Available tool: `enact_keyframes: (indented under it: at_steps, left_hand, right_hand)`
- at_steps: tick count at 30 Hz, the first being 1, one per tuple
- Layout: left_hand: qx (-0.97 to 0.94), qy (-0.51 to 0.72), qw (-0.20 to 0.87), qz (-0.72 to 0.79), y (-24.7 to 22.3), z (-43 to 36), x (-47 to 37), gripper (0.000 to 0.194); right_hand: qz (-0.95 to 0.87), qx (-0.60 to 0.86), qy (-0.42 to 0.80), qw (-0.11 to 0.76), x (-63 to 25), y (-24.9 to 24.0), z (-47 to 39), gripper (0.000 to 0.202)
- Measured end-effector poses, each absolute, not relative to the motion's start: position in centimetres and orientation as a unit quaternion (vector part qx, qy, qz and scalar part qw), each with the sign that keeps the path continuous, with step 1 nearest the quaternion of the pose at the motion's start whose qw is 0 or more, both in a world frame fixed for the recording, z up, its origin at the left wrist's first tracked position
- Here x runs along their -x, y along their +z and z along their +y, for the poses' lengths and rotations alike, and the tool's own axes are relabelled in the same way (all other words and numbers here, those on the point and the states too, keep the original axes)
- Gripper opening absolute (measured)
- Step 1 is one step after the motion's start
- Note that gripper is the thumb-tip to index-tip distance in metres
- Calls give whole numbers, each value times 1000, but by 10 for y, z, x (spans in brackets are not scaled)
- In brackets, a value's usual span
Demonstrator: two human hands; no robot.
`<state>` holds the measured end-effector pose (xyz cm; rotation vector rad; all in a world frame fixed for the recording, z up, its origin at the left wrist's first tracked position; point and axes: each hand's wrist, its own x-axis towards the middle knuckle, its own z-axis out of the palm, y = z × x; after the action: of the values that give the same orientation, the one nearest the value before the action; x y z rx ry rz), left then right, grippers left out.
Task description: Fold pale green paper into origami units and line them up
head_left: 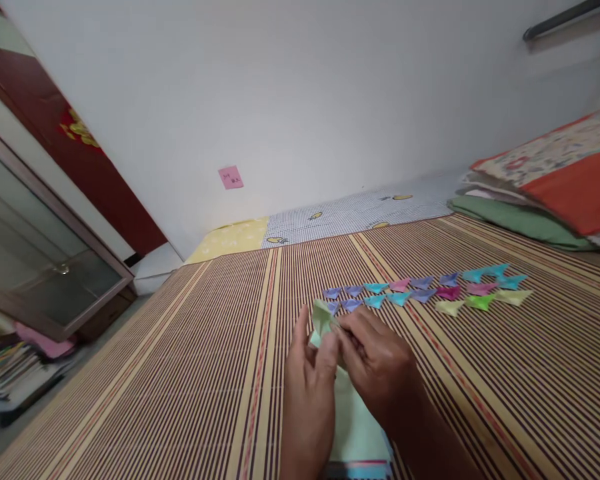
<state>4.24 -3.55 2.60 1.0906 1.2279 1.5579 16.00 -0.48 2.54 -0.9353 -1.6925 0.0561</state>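
Green paper (322,317) is up between both hands, above the near end of a paper stack (355,427) on the striped mat (205,373). Left hand (307,387): thumb against the paper's lower part, forefinger standing loose beside it, so a light, half-curled hold. Right hand (380,360): thumb and fingers pinched nearly closed on the right edge (exact contact hidden by the knuckles).

Handling, my guess: very light, thin, bends readily, holds a crease, dents or tears if squeezed hard; not slippery. Best held flat-pinched by fingertips at edges or folds, not by the upper flap.

Edges: rows of small folded papers (423,293) lie just beyond the right hand, nearest ones almost at the fingers, so a forward or rightward sweep could knock them. Room is leftward, where the mat runs wide; wall (300,100) is well beyond.
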Motion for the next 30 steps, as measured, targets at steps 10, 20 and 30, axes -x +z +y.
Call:
enact_keyframes:
  at_steps: [10, 20, 30]
  left_hand:
    - [-396, 673, 378, 497, 29, -20, -47, 48]
    - [-401, 691, 129, 587, 24, -26, -42, 23]
    - [-434, 740, 195, 476, 27, -31, -39, 21]
  right_hand:
    - [-713, 386, 63, 583, -153, 31, -10, 24]
    - [-740, 371, -23, 561, -144, 26, -15, 21]
    - [-681, 397, 16, 615, -147, 25, -14, 20]
